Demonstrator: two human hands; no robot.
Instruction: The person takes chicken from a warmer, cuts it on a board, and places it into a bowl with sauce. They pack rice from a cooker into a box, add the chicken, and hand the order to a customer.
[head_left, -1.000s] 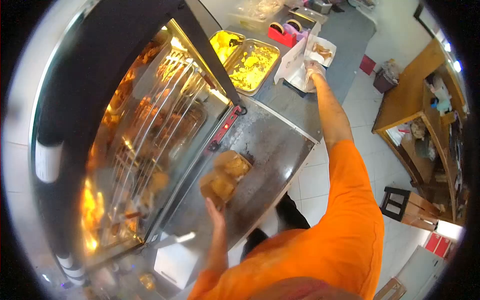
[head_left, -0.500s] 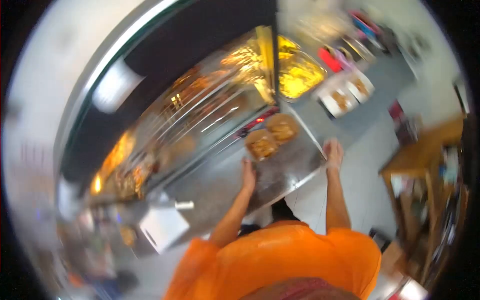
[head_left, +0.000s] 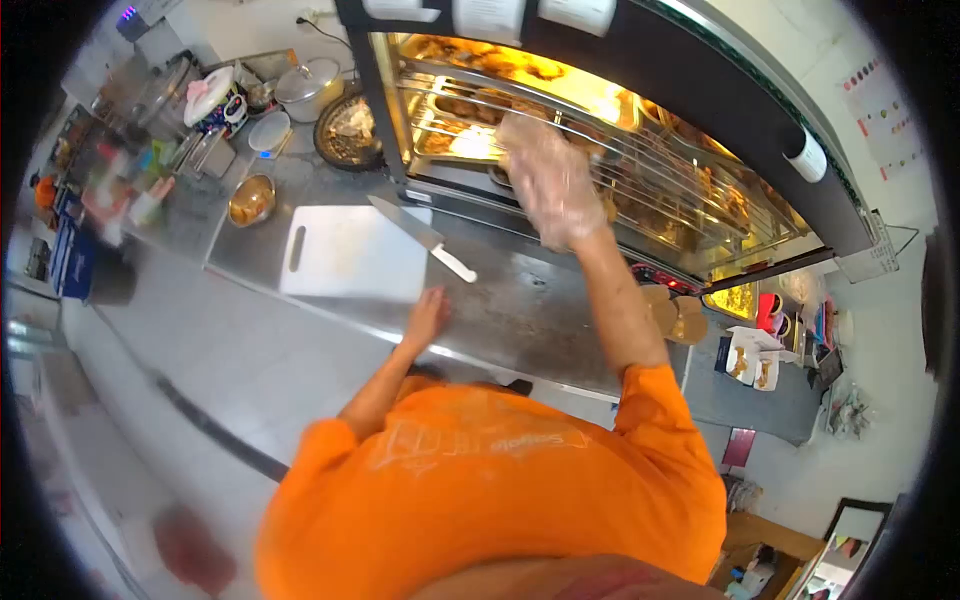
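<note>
My right hand (head_left: 552, 180), in a thin clear plastic glove, is raised with fingers spread in front of the glass of the lit rotisserie cabinet (head_left: 620, 130), holding nothing. Bare, my left hand (head_left: 428, 317) rests on the front edge of the steel counter (head_left: 520, 310), just below the white cutting board (head_left: 352, 256). A large knife (head_left: 425, 238) lies across the board's right corner, its white handle toward me. Two wrapped brown food parcels (head_left: 672, 315) sit on the counter to the right of my right arm.
Left of the cabinet stand a lidded pot (head_left: 306, 87), a dark pan of food (head_left: 346, 132), a small metal bowl (head_left: 250, 199) and several containers. Far right are white trays with food (head_left: 750, 362) and a red tape dispenser (head_left: 768, 310). Pale tiled floor lies below the counter.
The view has swung left along the counter. My right hand rose from the counter edge to the cabinet glass. My left hand left the parcels and now rests by the cutting board.
</note>
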